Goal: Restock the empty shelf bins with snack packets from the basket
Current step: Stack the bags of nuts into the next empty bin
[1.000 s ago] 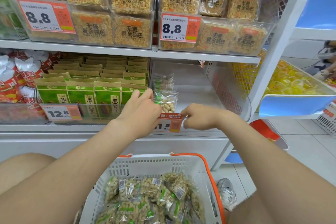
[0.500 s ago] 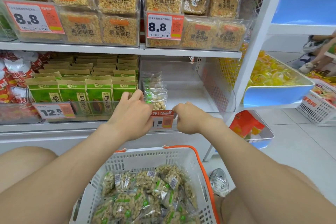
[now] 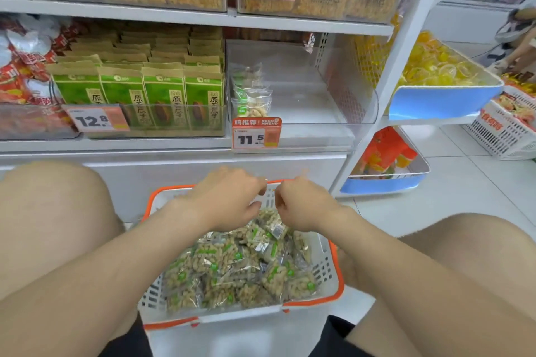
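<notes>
The left hand (image 3: 229,200) and right hand (image 3: 304,207) hover curled over the far end of the basket (image 3: 326,268), grip impossible to tell, above heaped snack packets (image 3: 232,269) that look light, crinkly and slippery, best pinched by a sealed edge.

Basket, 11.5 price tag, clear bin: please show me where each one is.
basket (image 3: 325,267), head view, right side wall
11.5 price tag (image 3: 256,134), head view, its middle
clear bin (image 3: 313,97), head view, bare floor

Left hand (image 3: 229,197) just beside right hand (image 3: 301,206), both palms down, fingers curled.
</notes>
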